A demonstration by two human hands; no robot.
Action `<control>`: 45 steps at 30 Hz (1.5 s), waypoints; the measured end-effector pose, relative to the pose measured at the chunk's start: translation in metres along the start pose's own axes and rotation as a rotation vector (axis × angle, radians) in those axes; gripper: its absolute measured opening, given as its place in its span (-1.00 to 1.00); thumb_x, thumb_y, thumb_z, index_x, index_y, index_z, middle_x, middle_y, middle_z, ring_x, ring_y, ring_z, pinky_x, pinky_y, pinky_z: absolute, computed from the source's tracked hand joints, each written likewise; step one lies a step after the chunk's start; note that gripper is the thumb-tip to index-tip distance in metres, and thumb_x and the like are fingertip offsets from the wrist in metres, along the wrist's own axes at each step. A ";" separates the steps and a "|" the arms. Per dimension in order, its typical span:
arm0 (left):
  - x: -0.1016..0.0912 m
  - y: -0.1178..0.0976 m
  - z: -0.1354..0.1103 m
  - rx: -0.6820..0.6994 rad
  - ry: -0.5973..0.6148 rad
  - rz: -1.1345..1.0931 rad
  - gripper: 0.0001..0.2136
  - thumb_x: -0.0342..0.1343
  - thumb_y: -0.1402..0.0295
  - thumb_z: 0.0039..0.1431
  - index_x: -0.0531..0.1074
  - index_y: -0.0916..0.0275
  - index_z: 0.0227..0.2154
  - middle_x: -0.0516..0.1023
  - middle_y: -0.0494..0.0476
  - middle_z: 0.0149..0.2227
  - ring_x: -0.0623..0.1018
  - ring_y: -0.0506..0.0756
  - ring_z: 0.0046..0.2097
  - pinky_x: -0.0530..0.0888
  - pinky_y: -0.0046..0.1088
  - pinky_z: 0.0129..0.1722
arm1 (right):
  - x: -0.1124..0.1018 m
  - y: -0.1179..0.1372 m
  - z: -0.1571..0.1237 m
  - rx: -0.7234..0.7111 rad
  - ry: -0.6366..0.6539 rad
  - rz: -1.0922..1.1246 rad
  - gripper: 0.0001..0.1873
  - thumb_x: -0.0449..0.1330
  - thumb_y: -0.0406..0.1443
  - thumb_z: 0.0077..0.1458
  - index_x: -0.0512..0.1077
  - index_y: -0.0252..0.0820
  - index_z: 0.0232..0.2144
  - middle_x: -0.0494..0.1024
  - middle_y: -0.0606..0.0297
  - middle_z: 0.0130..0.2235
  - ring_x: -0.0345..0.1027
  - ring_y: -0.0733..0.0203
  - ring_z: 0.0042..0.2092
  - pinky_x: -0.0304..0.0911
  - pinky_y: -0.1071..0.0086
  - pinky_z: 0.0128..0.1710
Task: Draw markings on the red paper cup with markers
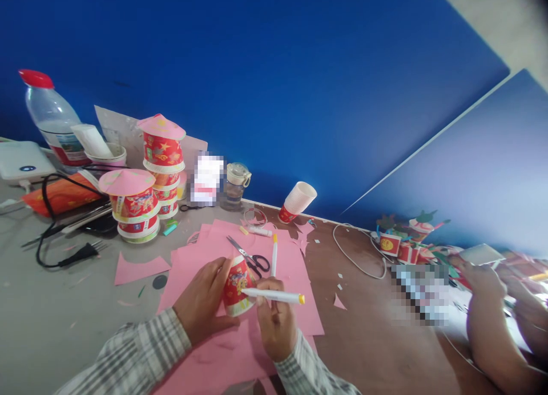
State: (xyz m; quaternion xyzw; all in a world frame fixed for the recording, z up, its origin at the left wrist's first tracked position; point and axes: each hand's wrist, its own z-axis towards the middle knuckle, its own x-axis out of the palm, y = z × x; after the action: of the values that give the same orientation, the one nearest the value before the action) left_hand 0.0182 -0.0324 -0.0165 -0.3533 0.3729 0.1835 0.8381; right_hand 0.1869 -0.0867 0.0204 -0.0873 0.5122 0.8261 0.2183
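My left hand [203, 301] is wrapped round a red patterned paper cup [236, 286], held on its side over the pink paper sheets [295, 269]. In my right hand [274, 321] I grip a white marker with a yellow cap [274, 295], its tip touching the cup. Black-handled scissors [252, 259] and a second white marker [274, 253] lie on the pink paper just beyond the cup.
Stacked red cups with pink paper lids [133, 204] stand at the left, near a water bottle [51, 118], a black power cord [64, 252] and a glass jar [237, 184]. A tipped paper cup [298, 201] lies by the blue wall. Another person's arm [492, 321] rests at the right.
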 end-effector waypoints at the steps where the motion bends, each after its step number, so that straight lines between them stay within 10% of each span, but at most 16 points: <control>1: 0.000 0.000 0.000 0.006 -0.001 0.002 0.07 0.18 -0.13 -0.40 -0.32 0.23 0.09 0.14 0.31 0.02 0.22 0.28 0.00 0.31 -0.10 -0.07 | 0.000 0.000 0.000 -0.007 0.005 -0.003 -0.85 0.04 -0.42 -0.02 0.37 -0.14 -0.38 0.47 0.30 -0.43 0.39 0.14 -0.41 0.31 0.35 -0.39; 45: 0.001 0.001 -0.001 -0.022 -0.012 -0.001 0.07 0.18 -0.14 -0.41 -0.29 0.23 0.09 0.16 0.32 0.00 0.22 0.29 0.00 0.33 -0.09 -0.08 | -0.001 0.001 0.007 0.121 -0.092 0.108 -0.90 0.05 -0.37 -0.03 0.35 -0.15 -0.42 0.37 0.35 -0.49 0.24 0.23 -0.55 0.20 0.42 -0.55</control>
State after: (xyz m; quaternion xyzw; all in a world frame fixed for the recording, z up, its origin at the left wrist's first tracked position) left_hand 0.0184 -0.0325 -0.0182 -0.3614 0.3658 0.1891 0.8365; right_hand 0.1878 -0.0812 0.0245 -0.0083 0.5547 0.8072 0.2016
